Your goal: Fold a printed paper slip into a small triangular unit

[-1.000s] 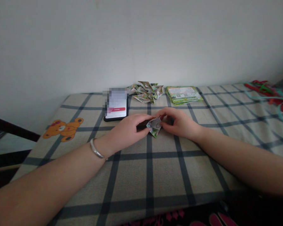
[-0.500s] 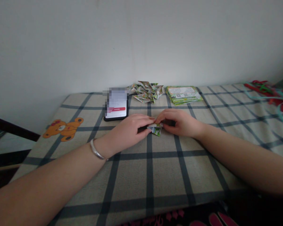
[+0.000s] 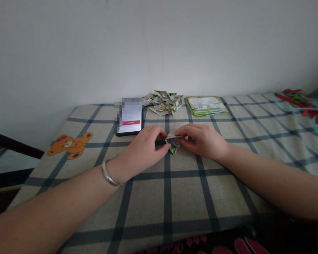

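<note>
A small folded piece of printed paper (image 3: pixel 174 141), green and white, tapers to a point toward me just above the checked cloth. My left hand (image 3: pixel 150 144), with a silver bangle at the wrist, pinches its left side between thumb and fingers. On the right side, my right hand (image 3: pixel 200 138) grips it the same way. Behind the hands lies a heap of similar folded paper pieces (image 3: pixel 163 106). To the right of that heap is a stack of flat green printed leaflets (image 3: pixel 207 106).
A phone (image 3: pixel 129 118) with a lit screen lies left of the folded heap. The checked tablecloth (image 3: pixel 148 197) has a bear figure (image 3: pixel 71 144) at the left. Red and teal straps (image 3: pixel 304 107) lie at the far right. A wall stands behind the table.
The folded paper has been turned, and more of its pale grey side shows. My left fingers have drawn back a little and now pinch its left edge.
</note>
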{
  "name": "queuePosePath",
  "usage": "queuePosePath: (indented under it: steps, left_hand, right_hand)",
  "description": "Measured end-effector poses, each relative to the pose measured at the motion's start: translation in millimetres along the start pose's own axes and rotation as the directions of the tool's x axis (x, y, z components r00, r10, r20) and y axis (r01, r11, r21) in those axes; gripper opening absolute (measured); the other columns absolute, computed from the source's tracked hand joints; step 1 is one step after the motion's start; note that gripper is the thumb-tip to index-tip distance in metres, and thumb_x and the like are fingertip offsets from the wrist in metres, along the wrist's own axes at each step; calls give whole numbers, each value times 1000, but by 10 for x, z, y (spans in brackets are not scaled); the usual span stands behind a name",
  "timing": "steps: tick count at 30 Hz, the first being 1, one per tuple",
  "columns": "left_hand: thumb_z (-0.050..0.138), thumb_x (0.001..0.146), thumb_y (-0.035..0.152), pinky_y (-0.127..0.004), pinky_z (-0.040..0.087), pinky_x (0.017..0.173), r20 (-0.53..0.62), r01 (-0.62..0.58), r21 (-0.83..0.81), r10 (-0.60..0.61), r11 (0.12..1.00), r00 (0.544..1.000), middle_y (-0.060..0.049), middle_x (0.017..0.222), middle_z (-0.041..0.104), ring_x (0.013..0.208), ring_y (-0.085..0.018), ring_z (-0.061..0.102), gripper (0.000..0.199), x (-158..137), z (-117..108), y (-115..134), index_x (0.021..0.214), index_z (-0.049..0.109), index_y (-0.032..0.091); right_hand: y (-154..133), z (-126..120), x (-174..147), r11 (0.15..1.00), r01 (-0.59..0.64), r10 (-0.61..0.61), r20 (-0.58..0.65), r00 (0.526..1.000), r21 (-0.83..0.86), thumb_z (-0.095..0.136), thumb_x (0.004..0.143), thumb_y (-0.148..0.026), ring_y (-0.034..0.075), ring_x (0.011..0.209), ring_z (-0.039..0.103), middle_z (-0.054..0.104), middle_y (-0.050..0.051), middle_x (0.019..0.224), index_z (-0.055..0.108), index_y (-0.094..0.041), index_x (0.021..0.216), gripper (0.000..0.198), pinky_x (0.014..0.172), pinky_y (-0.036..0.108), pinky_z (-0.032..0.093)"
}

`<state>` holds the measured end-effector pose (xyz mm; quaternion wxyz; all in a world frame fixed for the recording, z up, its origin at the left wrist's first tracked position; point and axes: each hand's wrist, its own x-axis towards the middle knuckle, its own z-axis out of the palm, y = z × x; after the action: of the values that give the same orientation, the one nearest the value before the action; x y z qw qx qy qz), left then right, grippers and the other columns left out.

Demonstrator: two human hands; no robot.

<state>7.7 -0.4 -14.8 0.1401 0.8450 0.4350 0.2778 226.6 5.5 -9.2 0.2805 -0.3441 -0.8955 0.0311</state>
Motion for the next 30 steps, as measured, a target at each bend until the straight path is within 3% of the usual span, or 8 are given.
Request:
queuePosePath:
  steps: [14, 23, 30]
  left_hand:
    - [60, 82, 16, -34, 47, 78, 13, 13, -40, -12, 999, 1000, -1, 82, 61, 85, -19, 58, 1, 29, -4, -48, 82, 59, 17]
    - [58, 80, 14, -33, 46, 74, 27, -24, 8, 24, 1000, 999, -1, 79, 63, 83, -19, 58, 7, 51, -53, -65, 78, 62, 18]
    - [56, 86, 14, -33, 48, 84, 89, -181, 32, 178, 983, 980, -3, 92, 66, 91, -18, 60, 11, 36, -74, -138, 92, 65, 16]
  right_hand:
    - [-24, 25, -7, 1000, 24, -24, 77, 997, 8, 56, 87, -17, 17, 92, 69, 72, 4, 108, 65, -18, 104, 20, 76, 27, 52]
    - [-12, 35, -15, 993, 120, -120, 96, 988, -1, 54, 89, -17, 18, 95, 69, 72, 6, 109, 66, -16, 104, 19, 78, 29, 54]
    - [33, 23, -40, 983, 177, -180, 80, 980, 46, 55, 89, -15, 17, 98, 69, 72, 6, 113, 67, -17, 106, 20, 82, 29, 56]
